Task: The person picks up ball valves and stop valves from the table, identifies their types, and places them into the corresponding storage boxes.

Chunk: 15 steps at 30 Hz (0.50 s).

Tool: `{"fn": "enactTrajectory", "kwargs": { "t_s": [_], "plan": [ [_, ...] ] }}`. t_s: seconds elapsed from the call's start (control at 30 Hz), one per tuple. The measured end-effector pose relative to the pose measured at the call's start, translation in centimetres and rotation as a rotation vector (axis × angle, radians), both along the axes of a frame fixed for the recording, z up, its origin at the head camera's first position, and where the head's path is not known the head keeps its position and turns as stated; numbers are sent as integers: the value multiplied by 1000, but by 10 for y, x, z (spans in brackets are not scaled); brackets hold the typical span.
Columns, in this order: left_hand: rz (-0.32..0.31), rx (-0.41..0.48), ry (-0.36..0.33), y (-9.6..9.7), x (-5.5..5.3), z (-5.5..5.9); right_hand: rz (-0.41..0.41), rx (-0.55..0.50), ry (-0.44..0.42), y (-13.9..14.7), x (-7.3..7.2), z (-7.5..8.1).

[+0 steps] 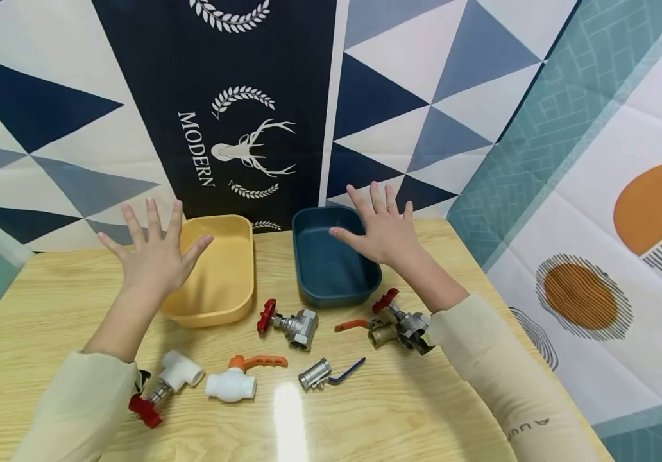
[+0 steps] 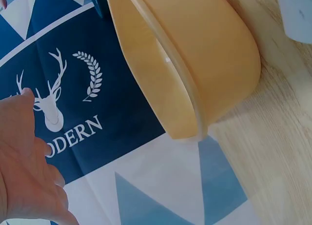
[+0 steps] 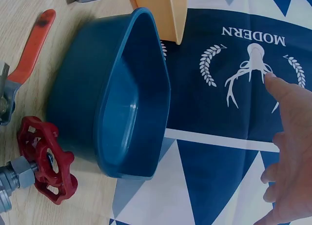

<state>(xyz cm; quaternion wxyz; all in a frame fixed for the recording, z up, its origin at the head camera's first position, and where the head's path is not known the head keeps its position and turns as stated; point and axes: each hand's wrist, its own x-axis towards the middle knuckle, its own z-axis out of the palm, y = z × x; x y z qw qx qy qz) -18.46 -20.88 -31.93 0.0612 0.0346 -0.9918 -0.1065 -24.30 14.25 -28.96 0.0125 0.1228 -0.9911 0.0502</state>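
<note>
My left hand [image 1: 154, 260] is held with fingers spread over the left side of the yellow bin [image 1: 235, 269], holding nothing. Over the right part of the dark blue bin [image 1: 322, 273] my right hand [image 1: 385, 234] is spread the same way, also with nothing in it. In front of the bins lie a metal gate valve with a red handwheel [image 1: 301, 328], a white plastic valve with an orange lever [image 1: 231, 385] and a small metal ball valve with a blue lever [image 1: 315, 374]. A white valve with a red handwheel [image 1: 181, 371] lies near my left sleeve, which partly covers it.
By my right forearm lie a brass valve with a red-orange lever [image 1: 383, 334] and another red-handwheel valve [image 1: 408, 324], close together. Patterned cloth [image 1: 256, 96] hangs behind the wooden table [image 1: 204, 436], and more hangs along its right side.
</note>
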Motion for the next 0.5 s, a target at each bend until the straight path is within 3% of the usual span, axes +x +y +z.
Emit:
{"fn": "enactTrajectory", "kwargs": {
  "t_s": [0.5],
  "plan": [
    [-11, 54, 16, -11, 1, 2, 7, 14, -22, 4, -2, 1]
  ]
}}
